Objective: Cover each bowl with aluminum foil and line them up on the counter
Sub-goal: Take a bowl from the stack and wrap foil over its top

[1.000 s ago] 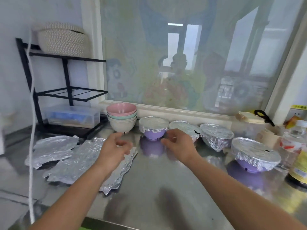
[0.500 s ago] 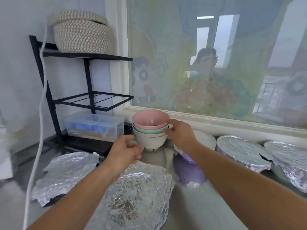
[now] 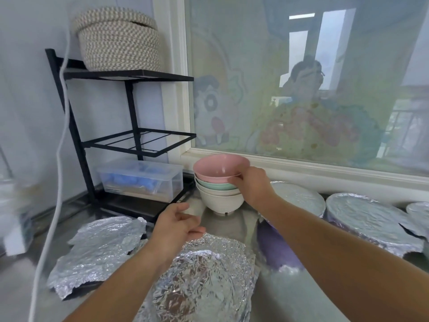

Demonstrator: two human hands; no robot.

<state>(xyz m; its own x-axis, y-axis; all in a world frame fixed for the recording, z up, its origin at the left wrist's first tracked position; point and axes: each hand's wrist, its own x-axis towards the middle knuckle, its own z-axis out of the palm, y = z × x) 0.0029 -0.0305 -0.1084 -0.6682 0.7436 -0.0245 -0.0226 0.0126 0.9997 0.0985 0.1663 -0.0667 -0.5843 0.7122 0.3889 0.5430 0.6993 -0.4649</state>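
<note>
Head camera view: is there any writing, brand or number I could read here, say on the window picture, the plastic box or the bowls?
None: no words, numbers or signs can be read in this view.
Window film: only a cartoon drawing, no lettering.
Clear plastic box: no label shows.
Pink bowl, gripped at the rim by the right hand: plain.
Foil sheets: bare.

Pale wall point(image 3: 27, 101) at left, with a white cable point(image 3: 58, 163) hanging before it. Black three-tier metal rack point(image 3: 130, 76) in the corner: woven basket point(image 3: 119, 40) on top, clear plastic box point(image 3: 141, 180) of blue items on the bottom tier. White-framed window point(image 3: 301, 101), its glass bearing a faded cartoon film and daylight reflections. Grey, reflective table point(image 3: 274, 303).
</note>
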